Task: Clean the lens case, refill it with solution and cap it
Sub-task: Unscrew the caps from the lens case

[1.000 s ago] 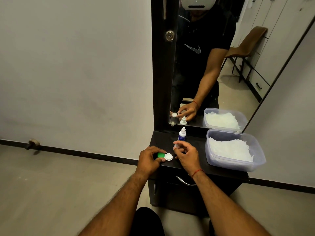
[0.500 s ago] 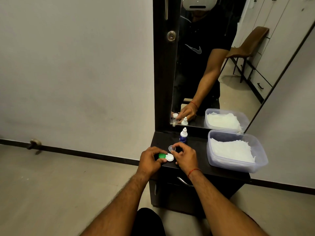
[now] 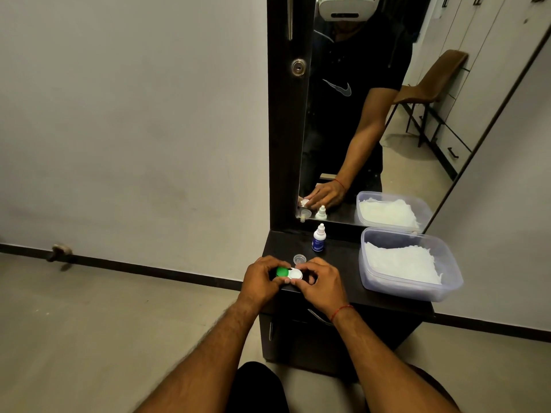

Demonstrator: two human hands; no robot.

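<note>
A tall mirror (image 3: 372, 114) in a dark frame stands at the far edge of a black counter (image 3: 340, 263) and reflects the person's arm and the things on the counter. On the right of the counter sits a clear plastic tub (image 3: 411, 289) holding crumpled white tissue (image 3: 399, 263).

At the near left edge of the counter the two hands meet around the lens case (image 3: 289, 273). The left hand (image 3: 259, 280) has its fingers and thumb curled round the end with the green cap (image 3: 281, 271). The right hand (image 3: 320, 283), with a red thread at the wrist, pinches the end with the white cap (image 3: 296, 274) between thumb and fingertips. Whether the case rests on the counter or is held just above it cannot be told.

The solution bottle (image 3: 319, 238), white with a blue label, stands upright at the far side, near the mirror and left of the tub. A small clear cap (image 3: 299, 259) lies open side up between the bottle and the hands, just beyond the case.
</note>
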